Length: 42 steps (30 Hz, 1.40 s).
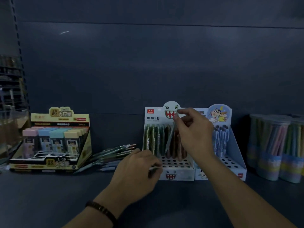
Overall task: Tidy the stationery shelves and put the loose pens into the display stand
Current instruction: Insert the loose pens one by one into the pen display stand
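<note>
the shelf (49,195) carries the display stand (179,171) beneath the right hand (195,134), with the back rows filled and the front holes bare. the loose pens (113,153) lie heaped just left of the left hand (139,168). slotting is under way: the right hand pinches one pen (171,137) by its top, tip slanting down over the stand (next, line it up with a free hole). the left hand sits curled at the stand's front corner; in this dim light i cannot tell whether it holds anything.

"mp 8283", "lantu" on display stand (152,118)
</note>
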Tool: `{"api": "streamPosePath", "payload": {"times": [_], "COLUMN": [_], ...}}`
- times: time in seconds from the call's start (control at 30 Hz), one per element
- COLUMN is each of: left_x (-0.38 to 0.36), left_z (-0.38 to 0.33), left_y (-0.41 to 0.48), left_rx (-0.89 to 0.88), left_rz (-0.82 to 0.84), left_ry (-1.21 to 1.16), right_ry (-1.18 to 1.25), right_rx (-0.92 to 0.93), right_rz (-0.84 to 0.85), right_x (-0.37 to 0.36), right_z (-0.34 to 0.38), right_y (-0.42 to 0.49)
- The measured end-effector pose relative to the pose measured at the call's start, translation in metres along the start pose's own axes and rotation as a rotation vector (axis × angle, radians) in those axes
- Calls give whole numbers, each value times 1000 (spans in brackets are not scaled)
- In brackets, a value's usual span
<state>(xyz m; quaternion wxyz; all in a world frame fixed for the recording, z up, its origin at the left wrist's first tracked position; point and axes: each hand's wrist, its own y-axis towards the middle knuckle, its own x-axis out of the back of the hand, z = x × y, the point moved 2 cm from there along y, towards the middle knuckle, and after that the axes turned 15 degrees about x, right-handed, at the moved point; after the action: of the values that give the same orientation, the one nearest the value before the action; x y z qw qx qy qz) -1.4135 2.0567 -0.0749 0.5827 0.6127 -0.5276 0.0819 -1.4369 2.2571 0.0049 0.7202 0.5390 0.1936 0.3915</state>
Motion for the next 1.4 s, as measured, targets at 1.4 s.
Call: {"api": "streamPosePath", "payload": {"times": [1.4], "left_x": [-1], "left_z": [13], "left_y": [1], "left_rx": [53], "left_rz": [37], "left_ry": [-124], "right_ry": [-289], "right_rx": [31], "right_rz": [462], "right_x": [-18], "right_z": [11], "right_y": [-22]}}
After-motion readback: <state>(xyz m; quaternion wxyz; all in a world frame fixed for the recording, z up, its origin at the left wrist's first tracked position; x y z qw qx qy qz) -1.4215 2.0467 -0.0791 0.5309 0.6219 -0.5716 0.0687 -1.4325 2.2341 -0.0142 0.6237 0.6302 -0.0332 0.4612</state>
